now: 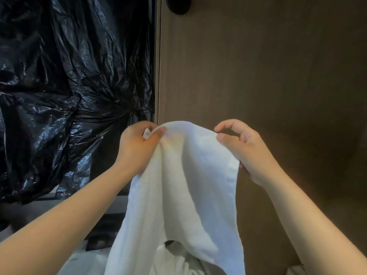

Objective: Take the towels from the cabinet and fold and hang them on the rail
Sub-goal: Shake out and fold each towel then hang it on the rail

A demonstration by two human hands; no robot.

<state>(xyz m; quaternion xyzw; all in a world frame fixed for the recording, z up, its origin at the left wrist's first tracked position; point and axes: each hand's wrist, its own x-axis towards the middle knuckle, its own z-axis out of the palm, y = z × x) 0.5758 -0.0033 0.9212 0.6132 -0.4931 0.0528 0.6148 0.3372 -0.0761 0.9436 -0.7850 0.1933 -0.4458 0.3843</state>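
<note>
A white towel [184, 187] hangs in front of me, held up by its top edge. My left hand [137, 147] pinches the towel's upper left part between thumb and fingers. At the towel's upper right edge, my right hand [244, 149] holds the fabric with thumb on top and curled fingers behind it. The cloth droops in long folds down to the bottom of the view. No rail is in view.
A brown wooden cabinet door [268, 76] fills the right side, with a dark round knob [178, 5] at the top. Crumpled black plastic sheeting [69, 86] covers the left side. More white cloth [178, 261] lies below the towel.
</note>
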